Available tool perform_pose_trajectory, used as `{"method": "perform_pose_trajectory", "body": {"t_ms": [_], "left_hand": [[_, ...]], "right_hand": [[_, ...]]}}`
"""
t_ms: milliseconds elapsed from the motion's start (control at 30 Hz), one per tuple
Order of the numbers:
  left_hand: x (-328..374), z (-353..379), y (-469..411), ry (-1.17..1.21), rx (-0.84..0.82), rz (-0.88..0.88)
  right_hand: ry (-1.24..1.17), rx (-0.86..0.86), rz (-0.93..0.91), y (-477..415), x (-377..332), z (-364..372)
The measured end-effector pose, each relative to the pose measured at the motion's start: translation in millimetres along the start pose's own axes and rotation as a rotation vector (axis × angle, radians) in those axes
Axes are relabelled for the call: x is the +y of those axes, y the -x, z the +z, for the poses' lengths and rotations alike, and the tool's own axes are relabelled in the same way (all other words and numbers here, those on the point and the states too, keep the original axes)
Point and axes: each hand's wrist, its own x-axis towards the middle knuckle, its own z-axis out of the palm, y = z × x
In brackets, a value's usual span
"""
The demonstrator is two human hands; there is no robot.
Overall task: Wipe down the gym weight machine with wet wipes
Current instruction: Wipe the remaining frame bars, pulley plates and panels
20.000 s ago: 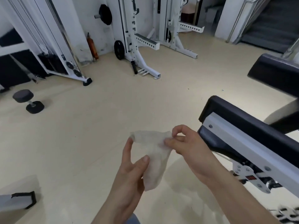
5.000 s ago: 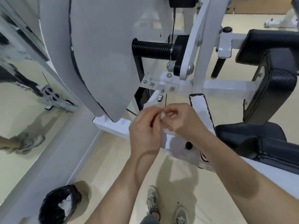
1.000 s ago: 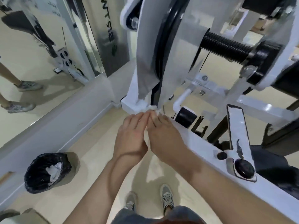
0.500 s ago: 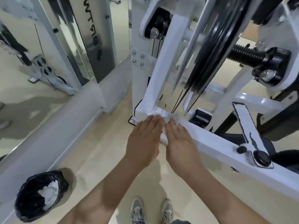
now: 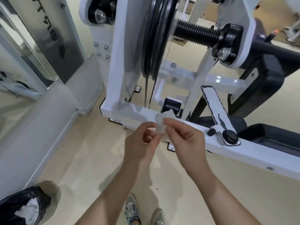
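A white weight machine (image 5: 116, 56) with a black pulley wheel, cables and a threaded black bar fills the upper view. Its low white base beam (image 5: 253, 148) runs from the centre toward the right. A crumpled white wet wipe (image 5: 159, 120) is pinched between both hands just above and in front of that beam. My left hand (image 5: 141, 143) grips its lower left part with thumb and fingers. My right hand (image 5: 185, 142) holds its right side with the fingertips. The wipe is lifted off the beam.
A black bin bag (image 5: 17, 207) with used white wipes stands on the floor at lower left. A mirror wall with a raised ledge (image 5: 29, 125) runs along the left. Black seat pads (image 5: 266, 133) lie at the right. My shoes show on the beige floor below.
Half a second ago both hands pressed the wipe flat on the base beam near its left corner. Now they have lifted it off and bunched it between the fingers, a little further right.
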Motion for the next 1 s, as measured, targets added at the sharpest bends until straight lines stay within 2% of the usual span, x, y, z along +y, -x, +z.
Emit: {"method": "perform_pose_trajectory", "body": {"t_ms": [67, 167, 300, 367, 433, 500, 567, 600, 633, 700, 733, 800, 833, 867, 933, 1000], "left_hand": [[-2, 3, 0, 0.021, -0.049, -0.061], [-3, 7, 10, -0.030, -0.146, -0.074], [-8, 6, 15, 0.029, -0.057, -0.092], [-8, 7, 19, 0.077, -0.073, -0.124], [-10, 8, 24, -0.019, -0.107, -0.117], [-14, 12, 28, -0.093, 0.010, -0.070], [-10, 18, 28, -0.021, 0.215, 0.067], [-6, 22, 28, -0.059, 0.279, 0.216], [-3, 27, 25, -0.200, 0.305, 0.413], [-5, 39, 14, -0.638, 0.257, 0.805], [-11, 44, 4, -0.866, 0.201, 0.920], [-24, 48, -18, -1.154, 0.088, 0.962], [-28, 48, -28, -1.242, 0.053, 0.969], [-32, 47, -36, -1.288, 0.028, 1.006], [-36, 42, -49, -1.328, -0.013, 1.126], [-29, 45, -56, -1.426, -0.011, 1.222]], "right_hand": [[-0.178, 0.042, 0.096, -3, -5, -9], [-0.176, 0.123, 0.067, -11, -4, -23], [0.015, 0.132, -0.121, -20, 2, -29], [0.051, 0.139, -0.201, -23, 2, -29], [-0.060, 0.107, -0.189, -24, 1, -29], [-0.206, 0.022, -0.097, -26, 1, -31], [-0.223, -0.059, -0.014, -32, 3, -32], [-0.171, -0.067, -0.024, -34, 5, -33], [-0.072, -0.066, -0.082, -38, 9, -35], [0.236, -0.109, -0.297, -42, 19, -38], [0.393, -0.148, -0.407, -45, 24, -40], [0.658, -0.196, -0.514, -44, 29, -44], [0.740, -0.165, -0.548, -40, 29, -46], [0.761, -0.111, -0.590, -32, 29, -48], [0.617, -0.044, -0.647, -6, 34, -57], [0.418, -0.021, -0.568, 27, 47, -64]]}}
